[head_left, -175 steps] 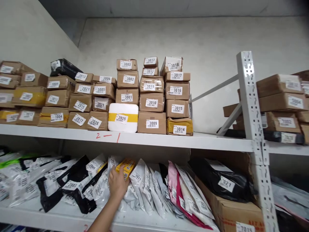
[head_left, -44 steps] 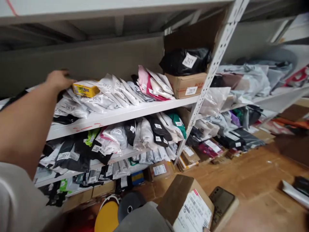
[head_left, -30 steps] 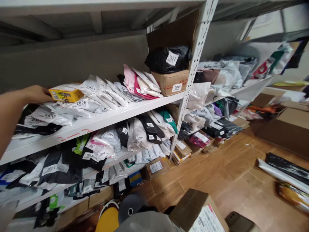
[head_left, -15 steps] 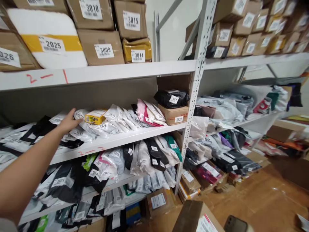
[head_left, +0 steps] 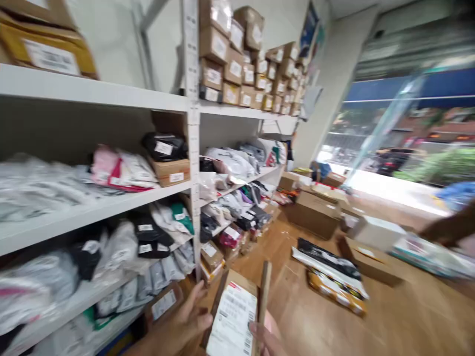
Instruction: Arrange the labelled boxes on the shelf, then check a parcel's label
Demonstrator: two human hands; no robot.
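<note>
At the bottom centre is a cardboard box [head_left: 234,307] with a large white shipping label, tilted towards me. My right hand [head_left: 267,335] grips its near right side, thumb over the edge of the label. A thin brown strip [head_left: 264,289] stands up along that side; whether it is a flap or a separate thing I cannot tell. To the left of the box, my left hand [head_left: 187,319] is held out with fingers apart and nothing in it. Its fingertips come near the box's left side; contact is unclear.
White shelves [head_left: 96,210] full of labelled plastic-bagged parcels run along the left, with an upright post [head_left: 193,148] between bays. Stacked small boxes [head_left: 237,64] fill the top shelf. On the floor lie long wrapped parcels [head_left: 330,277] and open cartons [head_left: 313,212]. A blurred arm [head_left: 451,225] shows at far right.
The view has swung right, towards the window and floor. My left hand has left the bagged parcels on the middle shelf and come down beside the box. My right hand now shows.
</note>
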